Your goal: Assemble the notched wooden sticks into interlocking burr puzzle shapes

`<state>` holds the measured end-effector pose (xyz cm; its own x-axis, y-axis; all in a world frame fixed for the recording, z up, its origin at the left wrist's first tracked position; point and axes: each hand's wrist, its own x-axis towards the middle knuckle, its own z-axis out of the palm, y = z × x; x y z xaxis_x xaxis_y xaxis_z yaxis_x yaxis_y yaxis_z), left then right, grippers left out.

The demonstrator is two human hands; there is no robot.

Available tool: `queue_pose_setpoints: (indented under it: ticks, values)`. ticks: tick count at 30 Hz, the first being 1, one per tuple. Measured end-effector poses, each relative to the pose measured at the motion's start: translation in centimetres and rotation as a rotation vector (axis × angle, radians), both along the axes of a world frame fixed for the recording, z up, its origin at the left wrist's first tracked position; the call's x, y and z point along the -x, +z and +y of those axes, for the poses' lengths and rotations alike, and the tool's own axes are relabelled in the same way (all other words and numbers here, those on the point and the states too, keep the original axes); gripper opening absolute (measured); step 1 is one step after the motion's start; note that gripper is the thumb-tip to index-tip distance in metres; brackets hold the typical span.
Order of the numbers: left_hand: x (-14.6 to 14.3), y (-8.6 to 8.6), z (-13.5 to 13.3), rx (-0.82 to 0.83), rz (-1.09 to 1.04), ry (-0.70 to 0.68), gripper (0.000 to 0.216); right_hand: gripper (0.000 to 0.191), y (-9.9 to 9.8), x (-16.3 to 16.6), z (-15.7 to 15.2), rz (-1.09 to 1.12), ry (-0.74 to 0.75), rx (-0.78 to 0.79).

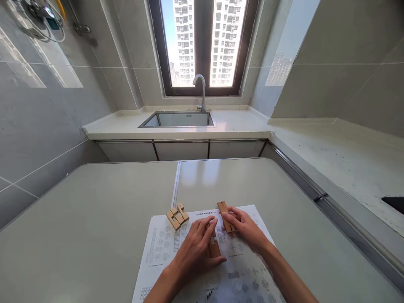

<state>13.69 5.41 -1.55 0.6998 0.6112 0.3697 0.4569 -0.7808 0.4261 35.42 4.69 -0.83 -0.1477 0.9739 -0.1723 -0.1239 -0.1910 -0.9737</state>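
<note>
My left hand lies over the printed sheet, its fingers and thumb curled round a brown notched wooden block. Part of that block is covered by the fingers. To the right, my right hand pinches a flat brown wooden piece, which is tilted and has a small dark mark near its lower end. The two pieces are apart. Beyond my left hand, several light wooden puzzle pieces sit grouped at the sheet's top left corner.
The sheet lies on a pale table with a seam down its middle. Behind stands a white counter with a sink and a tap under a window. Another counter runs along the right.
</note>
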Motion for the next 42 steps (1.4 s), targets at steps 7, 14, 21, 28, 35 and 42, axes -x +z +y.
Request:
queue_pose_setpoints:
  ticks: [7, 14, 21, 28, 35, 42]
  values:
    - [-0.3, -0.1, 0.0, 0.099, 0.031, -0.009, 0.112, 0.041, -0.6, 0.7, -0.2, 0.163, -0.077, -0.02]
    - [2.0, 0.9, 0.2, 0.13, 0.014, 0.0, 0.119, 0.036, -1.1, 1.6, -0.7, 0.248, -0.076, -0.023]
    - [3.8, 0.7, 0.9, 0.13, 0.067, 0.045, 0.112, 0.035, -1.3, 1.8, -1.0, 0.278, -0.063, -0.001]
    - [3.6, 1.7, 0.9, 0.169, -0.165, 0.122, 0.093, 0.04, -1.0, 2.0, -1.6, 0.326, -0.004, 0.073]
    - [3.1, 1.6, 0.0, 0.472, -0.539, 0.22, 0.077, 0.044, -1.0, 2.8, -2.0, 0.273, 0.134, 0.055]
    - [2.6, 0.7, -0.1, 0.729, -0.729, 0.199, 0.088, 0.044, -1.0, 3.2, -2.3, 0.297, 0.196, 0.078]
